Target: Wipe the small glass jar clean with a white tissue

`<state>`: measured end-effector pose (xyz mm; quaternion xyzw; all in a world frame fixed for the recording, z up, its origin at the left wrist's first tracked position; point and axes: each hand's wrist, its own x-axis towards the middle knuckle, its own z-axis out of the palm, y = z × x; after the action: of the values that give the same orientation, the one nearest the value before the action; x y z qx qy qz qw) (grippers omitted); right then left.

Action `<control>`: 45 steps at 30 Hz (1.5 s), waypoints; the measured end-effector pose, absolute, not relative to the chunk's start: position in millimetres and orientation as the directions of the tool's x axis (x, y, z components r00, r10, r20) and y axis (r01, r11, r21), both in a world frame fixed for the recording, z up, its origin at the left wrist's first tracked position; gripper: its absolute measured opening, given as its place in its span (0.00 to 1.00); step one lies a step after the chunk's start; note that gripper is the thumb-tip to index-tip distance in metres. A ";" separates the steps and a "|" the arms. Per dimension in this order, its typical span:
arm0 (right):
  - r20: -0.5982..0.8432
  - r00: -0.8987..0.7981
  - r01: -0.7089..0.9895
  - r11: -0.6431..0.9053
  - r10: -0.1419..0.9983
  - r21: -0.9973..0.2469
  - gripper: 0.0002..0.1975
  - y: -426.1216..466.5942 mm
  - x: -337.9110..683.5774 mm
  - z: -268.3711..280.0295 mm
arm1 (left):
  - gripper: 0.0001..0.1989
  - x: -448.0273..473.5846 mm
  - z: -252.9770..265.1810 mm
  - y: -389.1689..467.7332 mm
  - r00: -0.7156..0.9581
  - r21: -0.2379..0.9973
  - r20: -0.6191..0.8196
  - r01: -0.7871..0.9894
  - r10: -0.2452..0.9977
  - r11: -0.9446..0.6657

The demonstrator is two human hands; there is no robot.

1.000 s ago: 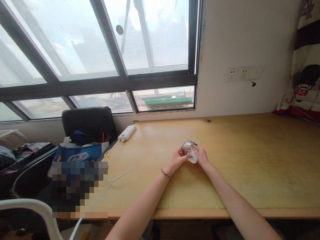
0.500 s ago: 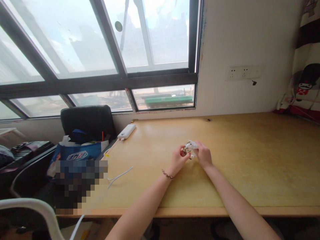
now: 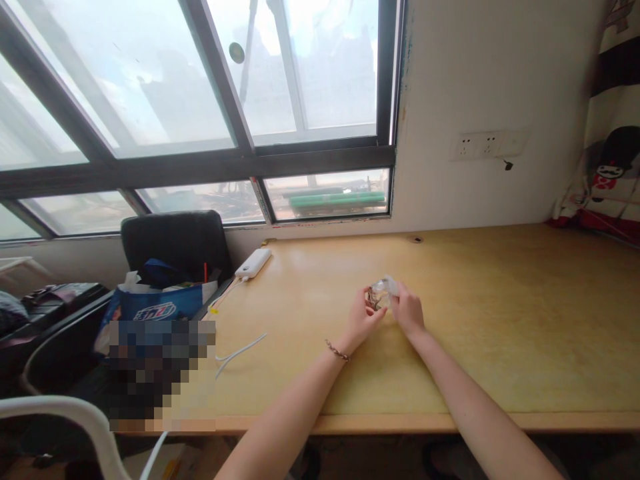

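Over the middle of the desk, a small clear plastic packet [image 3: 383,288] with something brown and shiny in its left part is held between both hands. My left hand [image 3: 365,319], a braided bracelet at its wrist, is closed around the packet's left side, the thumb pointing right along its lower edge. The packet's whitish right end is pinched by my right hand [image 3: 409,311], whose fingertips are partly hidden. What lies inside the packet is too small to make out.
A white power bank [image 3: 253,264] with a cable lies at the left edge of the wooden desk [image 3: 500,320]. A white cable end [image 3: 245,348] rests nearer me. To the left, a blue bag [image 3: 155,303] sits on a black chair [image 3: 175,233].
Both hands keep hold of the packet. It has been turned slightly, and its clear part now looks smoother and fuller, with the brown matter gathered toward my left hand.
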<state>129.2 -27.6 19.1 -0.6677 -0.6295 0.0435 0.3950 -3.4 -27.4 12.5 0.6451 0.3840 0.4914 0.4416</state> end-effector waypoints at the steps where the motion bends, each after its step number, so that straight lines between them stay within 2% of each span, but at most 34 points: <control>1: 0.480 0.139 0.851 0.144 0.866 -0.506 0.12 -30.3 130.4 21.8 | 0.24 -4.4 15.2 -28.8 0.196 0.926 0.329 0.122 0.924 -0.356; 3: 0.524 0.038 0.895 0.204 0.851 -0.397 0.12 -33.7 132.5 25.6 | 0.23 -6.7 20.0 -30.8 0.181 0.886 0.392 0.192 0.902 -0.423; 5: 0.544 0.011 0.900 0.228 0.839 -0.370 0.12 -34.2 134.3 27.1 | 0.21 -8.1 21.6 -31.2 0.192 0.880 0.400 0.192 0.896 -0.434; 10: 0.544 0.136 0.820 0.214 0.828 -0.531 0.12 -25.6 135.3 20.3 | 0.17 -8.0 12.9 -25.6 0.218 0.956 0.285 0.009 0.933 -0.294; 12: 0.462 0.219 0.756 0.150 0.859 -0.637 0.16 -21.0 132.6 14.3 | 0.17 -8.7 10.5 -23.1 0.212 0.967 0.254 -0.029 0.944 -0.254; 15: 0.242 0.318 0.614 -0.005 0.917 -0.789 0.22 -15.5 126.9 5.3 | 0.16 -10.1 10.3 -21.0 0.181 0.967 0.253 -0.053 0.950 -0.248; 18: 0.110 0.321 0.534 -0.084 0.941 -0.841 0.23 -13.5 124.4 1.4 | 0.15 -9.7 10.3 -20.5 0.163 0.961 0.278 -0.057 0.947 -0.272; 21: 0.211 0.301 0.640 -0.033 0.930 -0.768 0.20 -15.9 127.3 4.7 | 0.15 -7.6 8.1 -20.1 0.148 0.961 0.274 -0.005 0.950 -0.276; 24: 0.395 0.232 0.804 0.054 0.889 -0.593 0.13 -21.7 132.2 11.4 | 0.14 -5.8 5.3 -19.7 0.150 0.969 0.233 0.051 0.961 -0.243; 27: 0.501 0.140 0.893 0.109 0.854 -0.437 0.09 -27.1 135.3 17.1 | 0.19 -5.6 4.0 -19.8 0.205 0.978 0.204 -0.001 0.957 -0.209; 29: 0.527 0.095 0.899 0.155 0.844 -0.409 0.09 -28.3 136.1 19.1 | 0.20 -6.5 3.9 -19.7 0.250 0.984 0.177 -0.048 0.952 -0.171; 33: 0.499 0.109 0.813 0.211 0.860 -0.542 0.13 -23.0 134.8 16.3 | 0.15 -9.1 5.3 -18.3 0.304 0.994 0.055 -0.111 0.951 -0.022; 35: 0.388 0.177 0.735 0.141 0.905 -0.664 0.18 -18.3 131.7 11.2 | 0.15 -9.9 6.8 -17.7 0.295 0.984 0.013 -0.172 0.955 0.039; 37: 0.213 0.236 0.615 0.024 0.948 -0.788 0.21 -14.2 127.6 4.3 | 0.17 -10.0 8.1 -17.7 0.286 0.968 0.006 -0.243 0.958 0.067; 40: 0.027 0.222 0.373 -0.060 0.975 -0.926 0.18 -11.3 121.9 -4.6 | 0.19 -9.9 9.0 -18.5 0.300 0.944 0.033 -0.323 0.953 0.069; 42: 0.001 0.182 0.235 -0.043 0.983 -0.971 0.15 -11.3 120.0 -7.0 | 0.20 -10.5 9.9 -19.1 0.313 0.944 0.047 -0.326 0.949 0.061; 45: -0.004 0.151 0.138 -0.025 0.988 -0.990 0.12 -11.9 119.4 -5.5 | 0.20 -12.7 12.9 -19.4 0.339 0.963 0.065 -0.267 0.939 0.030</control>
<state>119.4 -11.9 -5.5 -0.5738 -0.4908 0.4283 0.4963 -12.7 -19.4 12.9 0.5119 0.3280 0.4724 0.6382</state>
